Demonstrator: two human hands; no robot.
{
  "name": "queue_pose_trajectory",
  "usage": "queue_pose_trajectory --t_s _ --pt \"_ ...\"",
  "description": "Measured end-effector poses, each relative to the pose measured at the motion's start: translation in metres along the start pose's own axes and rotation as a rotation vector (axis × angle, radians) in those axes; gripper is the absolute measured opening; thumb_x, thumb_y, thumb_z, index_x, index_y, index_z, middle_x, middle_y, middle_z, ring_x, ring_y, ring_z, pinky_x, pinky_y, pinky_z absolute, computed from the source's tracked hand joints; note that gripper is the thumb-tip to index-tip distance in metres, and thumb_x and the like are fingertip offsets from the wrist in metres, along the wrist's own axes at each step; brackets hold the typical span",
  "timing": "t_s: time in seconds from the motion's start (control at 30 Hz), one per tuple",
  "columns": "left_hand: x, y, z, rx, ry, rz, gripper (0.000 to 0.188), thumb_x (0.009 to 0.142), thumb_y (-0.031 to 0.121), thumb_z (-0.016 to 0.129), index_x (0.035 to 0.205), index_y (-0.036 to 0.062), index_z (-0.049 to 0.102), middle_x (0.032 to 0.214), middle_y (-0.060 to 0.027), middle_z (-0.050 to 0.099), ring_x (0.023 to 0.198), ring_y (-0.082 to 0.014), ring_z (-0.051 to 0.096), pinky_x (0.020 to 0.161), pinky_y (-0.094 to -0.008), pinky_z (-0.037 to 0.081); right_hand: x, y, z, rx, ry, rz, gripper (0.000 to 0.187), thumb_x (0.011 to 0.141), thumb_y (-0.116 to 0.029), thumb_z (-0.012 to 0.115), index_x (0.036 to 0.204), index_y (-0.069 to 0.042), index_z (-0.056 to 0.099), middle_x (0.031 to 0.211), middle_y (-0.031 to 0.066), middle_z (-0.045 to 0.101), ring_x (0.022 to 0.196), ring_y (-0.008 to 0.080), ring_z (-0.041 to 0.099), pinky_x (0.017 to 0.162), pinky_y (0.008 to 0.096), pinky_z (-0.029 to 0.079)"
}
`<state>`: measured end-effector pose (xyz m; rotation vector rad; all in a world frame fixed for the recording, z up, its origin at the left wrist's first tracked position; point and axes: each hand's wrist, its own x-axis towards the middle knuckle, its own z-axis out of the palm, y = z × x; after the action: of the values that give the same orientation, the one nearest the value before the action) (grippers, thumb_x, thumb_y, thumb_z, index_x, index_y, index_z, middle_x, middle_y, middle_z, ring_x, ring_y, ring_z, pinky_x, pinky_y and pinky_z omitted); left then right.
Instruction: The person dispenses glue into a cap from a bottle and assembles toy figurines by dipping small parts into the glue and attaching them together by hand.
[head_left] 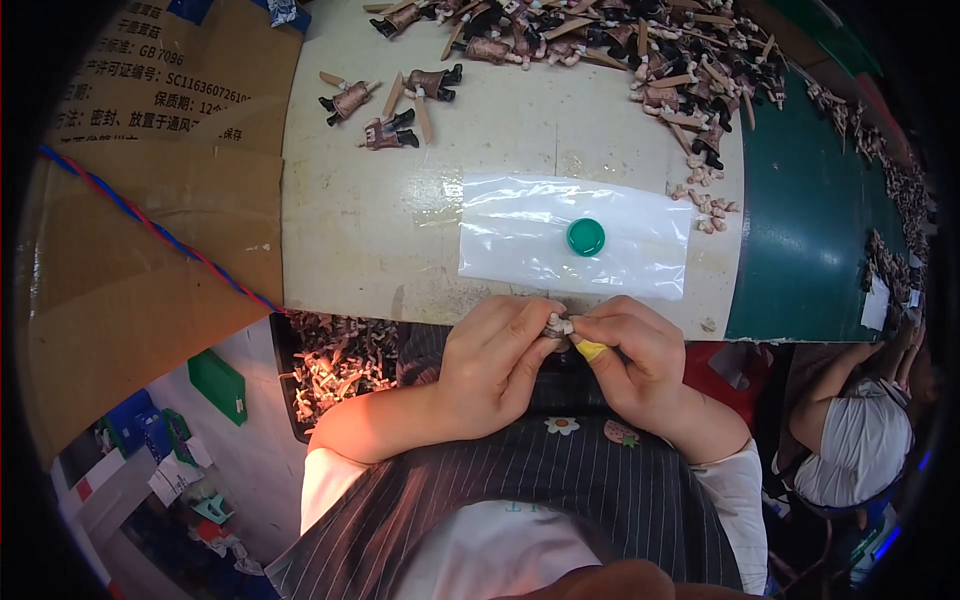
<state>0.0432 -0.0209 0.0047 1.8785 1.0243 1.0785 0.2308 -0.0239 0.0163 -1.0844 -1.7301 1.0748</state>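
Just off the table's near edge, my left hand (pixel 497 362) and my right hand (pixel 637 352) meet fingertip to fingertip. Between them they pinch a small pale figurine part (pixel 558 325), which the fingers partly cover. A yellow wrap (pixel 590 349) is around a digit of my right hand. Beyond my hands, a clear plastic sheet or bag (pixel 500 245) lies flat on the table. A small round green cap (pixel 585 237) rests on it, hollow side up. Loose pale figurine parts (pixel 712 208) lie to the right of the sheet.
A heap of brown-clad figurines with flat sticks (pixel 660 70) covers the far table; a few figurines (pixel 390 132) lie apart. Left are a cardboard sheet (pixel 190 240) and twisted red-blue cord (pixel 150 222). A bin of small parts (pixel 335 370) sits below the edge. Another person (pixel 850 440) sits right.
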Motion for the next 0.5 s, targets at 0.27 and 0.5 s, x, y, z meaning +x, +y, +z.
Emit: queue_pose_trajectory --t_s 0.27,0.5 --pt "-0.004 0.006 -0.034 0.047 -0.157 -0.213 0.024 0.083 0.001 0.064 0.107 -0.0023 0.062 0.094 -0.0163 0.066 0.081 -0.0280 0.066 0.071 -0.0325 0.051 0.002 0.005 0.000 -0.026 0.011 -0.033 0.019 0.077 0.005 0.062 0.095 0.001 0.064 0.087 0.0150 0.064 0.075 0.0285 0.064 0.065 0.0325 0.052" --pt "-0.071 0.020 -0.134 0.681 0.123 -0.557 0.040 0.080 0.003 0.067 0.119 -0.0041 0.058 0.110 -0.0194 0.064 0.101 -0.0292 0.063 0.086 -0.0352 0.048 0.007 0.048 -0.073 -0.492 0.446 0.094 0.025 0.077 0.010 0.051 0.098 0.002 0.063 0.087 0.0138 0.063 0.075 0.0233 0.062 0.067 0.0288 0.048"
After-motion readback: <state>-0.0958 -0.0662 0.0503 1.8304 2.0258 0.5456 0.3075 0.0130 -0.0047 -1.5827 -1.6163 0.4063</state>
